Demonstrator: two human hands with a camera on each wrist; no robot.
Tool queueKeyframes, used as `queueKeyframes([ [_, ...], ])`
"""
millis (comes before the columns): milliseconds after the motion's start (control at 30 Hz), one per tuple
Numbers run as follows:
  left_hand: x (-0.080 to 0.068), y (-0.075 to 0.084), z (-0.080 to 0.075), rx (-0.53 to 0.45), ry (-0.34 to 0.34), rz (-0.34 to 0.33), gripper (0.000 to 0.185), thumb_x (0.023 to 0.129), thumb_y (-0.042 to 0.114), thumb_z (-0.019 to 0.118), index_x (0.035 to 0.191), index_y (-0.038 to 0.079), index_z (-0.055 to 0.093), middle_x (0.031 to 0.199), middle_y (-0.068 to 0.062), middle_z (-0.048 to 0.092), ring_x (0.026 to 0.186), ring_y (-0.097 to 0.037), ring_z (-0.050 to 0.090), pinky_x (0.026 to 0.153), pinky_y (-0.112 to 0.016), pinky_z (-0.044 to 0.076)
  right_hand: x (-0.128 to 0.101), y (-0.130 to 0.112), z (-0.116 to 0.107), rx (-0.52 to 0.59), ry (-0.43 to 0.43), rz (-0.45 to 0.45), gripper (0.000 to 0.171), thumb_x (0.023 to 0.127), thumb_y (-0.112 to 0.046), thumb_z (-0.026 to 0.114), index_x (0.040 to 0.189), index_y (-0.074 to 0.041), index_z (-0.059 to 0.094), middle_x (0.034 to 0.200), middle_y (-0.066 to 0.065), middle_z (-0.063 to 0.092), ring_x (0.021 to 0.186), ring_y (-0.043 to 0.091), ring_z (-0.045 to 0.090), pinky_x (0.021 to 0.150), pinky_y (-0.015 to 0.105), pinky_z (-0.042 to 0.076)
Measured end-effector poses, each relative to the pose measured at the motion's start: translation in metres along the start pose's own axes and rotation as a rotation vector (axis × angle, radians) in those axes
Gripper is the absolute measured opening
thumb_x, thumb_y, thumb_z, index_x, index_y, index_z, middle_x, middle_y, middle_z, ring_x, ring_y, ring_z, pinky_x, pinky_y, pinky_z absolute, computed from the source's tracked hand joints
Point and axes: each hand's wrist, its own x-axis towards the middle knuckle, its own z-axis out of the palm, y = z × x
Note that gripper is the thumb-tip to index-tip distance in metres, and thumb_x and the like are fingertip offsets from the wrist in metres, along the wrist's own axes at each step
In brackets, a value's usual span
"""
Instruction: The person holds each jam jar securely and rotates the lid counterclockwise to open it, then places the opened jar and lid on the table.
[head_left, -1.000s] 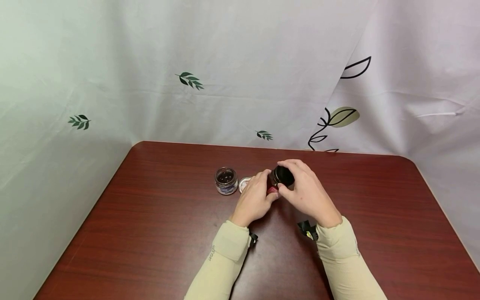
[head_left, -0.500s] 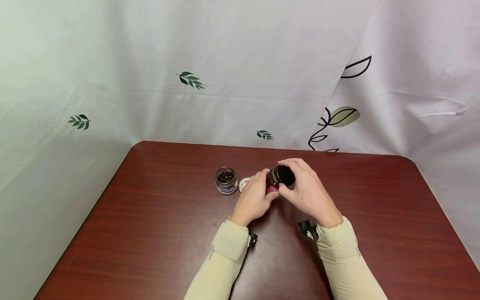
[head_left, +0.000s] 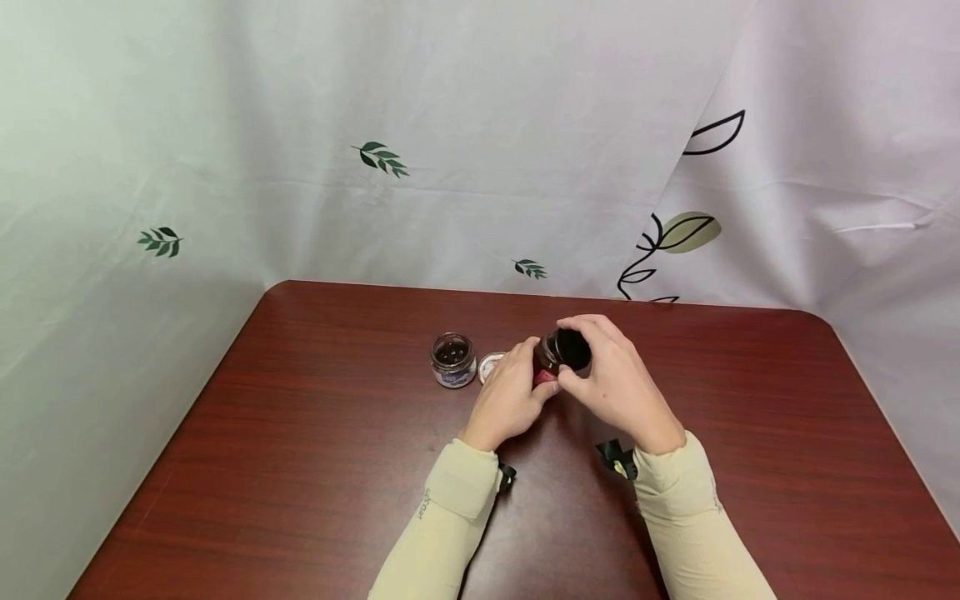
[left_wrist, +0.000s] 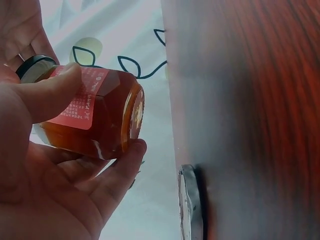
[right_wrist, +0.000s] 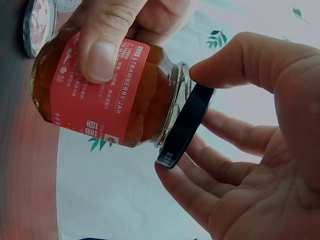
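Observation:
My left hand (head_left: 506, 396) grips a glass jar of strawberry jam (right_wrist: 107, 105) with a red label, thumb across the label and fingers beneath. The jar is held tilted on its side, its base to the left, above the table. My right hand (head_left: 618, 383) pinches the black lid (right_wrist: 187, 127) at the jar's mouth, thumb on one edge and fingertips along the other. In the right wrist view the lid sits slanted against the glass neck. From the head view the hands cover much of the jar.
An opened jar (head_left: 453, 373) with dark contents and a white-and-blue label stands left of my hands. Beside it a loose lid (head_left: 489, 367) lies partly behind my left hand. The reddish-brown table (head_left: 300, 433) reaches back to a leaf-patterned curtain (head_left: 465, 167).
The black lid has shifted slightly right with the right fingers, and a little more of the jar's neck shows between the hands. The opened jar has stayed put.

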Motion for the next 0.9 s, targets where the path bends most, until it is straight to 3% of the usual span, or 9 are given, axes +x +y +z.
queueKeyframes([
  [400,0.0014,-0.0011,0.0011,-0.025,0.006,-0.004,0.053,0.092,0.027,0.075,0.135,0.004,0.052,0.124,-0.009,0.061,0.115,-0.023,0.061,0.099,-0.041,0.048,0.0004,0.0002,-0.0003,0.004,0.005,0.017,0.053,0.077,-0.006,0.069,0.129,-0.004,0.062,0.125,0.011,0.058,0.111,0.027,0.058,0.093,0.044,0.046],
  [700,0.0002,-0.0008,0.001,-0.065,0.002,-0.045,0.06,0.091,0.03,0.075,0.139,0.002,0.05,0.129,-0.01,0.061,0.114,-0.023,0.061,0.098,-0.04,0.048,0.0004,-0.0005,-0.0023,0.001,0.021,0.035,0.051,0.076,-0.006,0.07,0.127,-0.004,0.063,0.124,0.011,0.058,0.111,0.027,0.058,0.094,0.044,0.045],
  [900,0.0003,-0.001,0.0012,-0.077,0.015,-0.064,0.062,0.086,0.031,0.078,0.135,0.003,0.053,0.122,-0.009,0.065,0.105,-0.023,0.064,0.092,-0.039,0.051,0.0001,0.0005,-0.0029,0.0,0.036,0.029,0.05,0.077,-0.006,0.071,0.126,-0.005,0.063,0.123,0.01,0.058,0.109,0.026,0.058,0.093,0.043,0.045],
])
